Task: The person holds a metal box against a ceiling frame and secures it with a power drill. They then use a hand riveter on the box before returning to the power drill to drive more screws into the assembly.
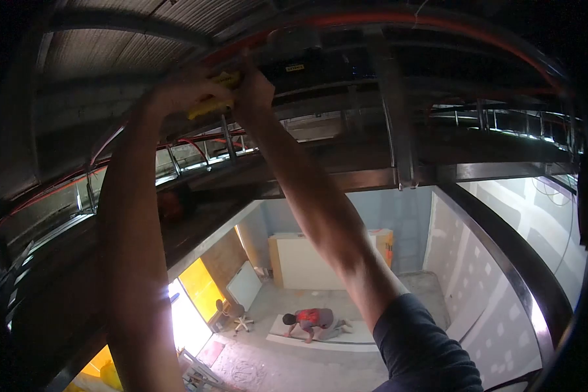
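Note:
Both my arms reach up into the dark ceiling space. My left hand [175, 97] is closed on a yellow-handled tool [210, 106], whose exact kind is lost in the shadow. Right beside it, my right hand [255, 93] is closed against the tool's other side, near a red pipe or cable [287, 27] that curves across the top. Whatever the right fingers grip is too dark to make out. A small yellow label [294, 68] shows on a dark surface to the right of the hands.
Metal framing [392, 117] and a dark beam [503, 255] surround the opening. Far below, a person in a red vest [315, 318] kneels on a white board [346, 341]. A wheeled chair [242, 322] and stacked boards [307, 262] stand in the room.

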